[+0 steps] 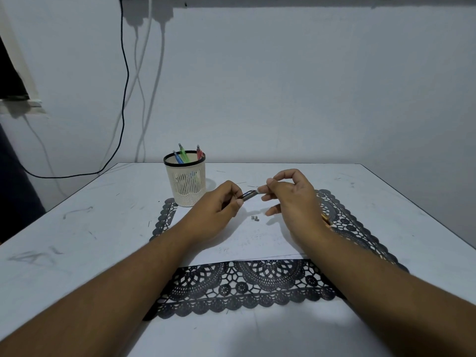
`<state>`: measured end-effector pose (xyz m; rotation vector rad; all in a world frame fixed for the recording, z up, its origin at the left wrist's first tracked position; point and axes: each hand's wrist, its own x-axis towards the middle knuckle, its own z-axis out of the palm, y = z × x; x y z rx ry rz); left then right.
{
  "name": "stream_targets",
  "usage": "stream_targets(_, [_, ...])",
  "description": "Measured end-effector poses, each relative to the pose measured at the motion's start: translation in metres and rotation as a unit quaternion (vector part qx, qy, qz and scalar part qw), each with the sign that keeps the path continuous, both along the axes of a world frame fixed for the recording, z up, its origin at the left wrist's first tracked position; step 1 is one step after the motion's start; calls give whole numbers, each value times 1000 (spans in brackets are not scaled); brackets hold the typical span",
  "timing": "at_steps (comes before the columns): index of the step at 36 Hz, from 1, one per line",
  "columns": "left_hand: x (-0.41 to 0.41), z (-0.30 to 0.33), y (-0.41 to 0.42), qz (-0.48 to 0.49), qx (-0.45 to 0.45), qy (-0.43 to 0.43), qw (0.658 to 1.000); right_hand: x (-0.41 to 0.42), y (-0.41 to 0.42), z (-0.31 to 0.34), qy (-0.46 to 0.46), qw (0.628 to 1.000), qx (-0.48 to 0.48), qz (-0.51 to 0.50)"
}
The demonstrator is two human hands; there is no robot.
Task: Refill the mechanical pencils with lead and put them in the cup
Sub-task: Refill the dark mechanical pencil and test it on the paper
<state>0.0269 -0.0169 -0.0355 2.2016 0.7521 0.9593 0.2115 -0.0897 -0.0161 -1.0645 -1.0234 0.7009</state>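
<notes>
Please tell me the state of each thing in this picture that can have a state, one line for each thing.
dark pencil: lifted off the table, held at both ends
left hand: grips the pencil's lower end
right hand: pinches the pencil's top end
cup: upright, holds three pencils
blue, green and red pencils: standing in the cup
small grey pieces: lying loose on the paper
</notes>
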Motion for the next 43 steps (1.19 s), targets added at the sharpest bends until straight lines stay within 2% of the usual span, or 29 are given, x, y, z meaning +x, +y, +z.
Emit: stream_targets(43, [0,-1,3,-7,7,-7,1000,-2,-1,2,28,1000,11,5])
